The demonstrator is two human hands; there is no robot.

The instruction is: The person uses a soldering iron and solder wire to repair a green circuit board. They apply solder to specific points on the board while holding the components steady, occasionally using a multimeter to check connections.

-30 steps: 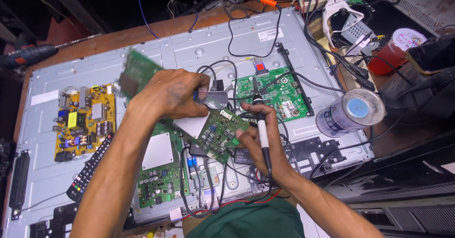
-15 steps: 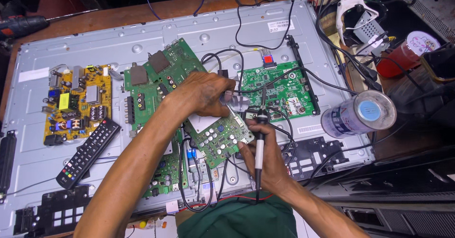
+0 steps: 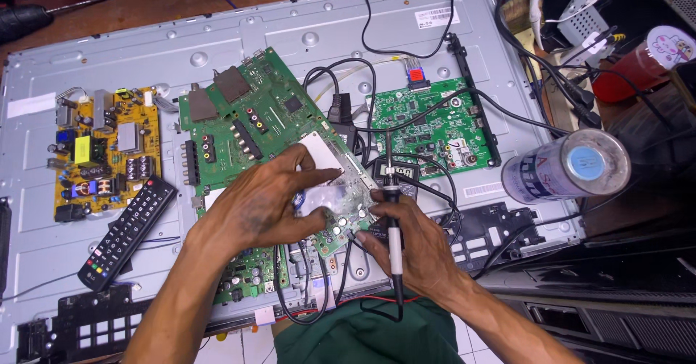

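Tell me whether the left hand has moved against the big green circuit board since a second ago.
Yes. The left hand has come down off the big green circuit board, which it covered before, toward the small board at the near edge.
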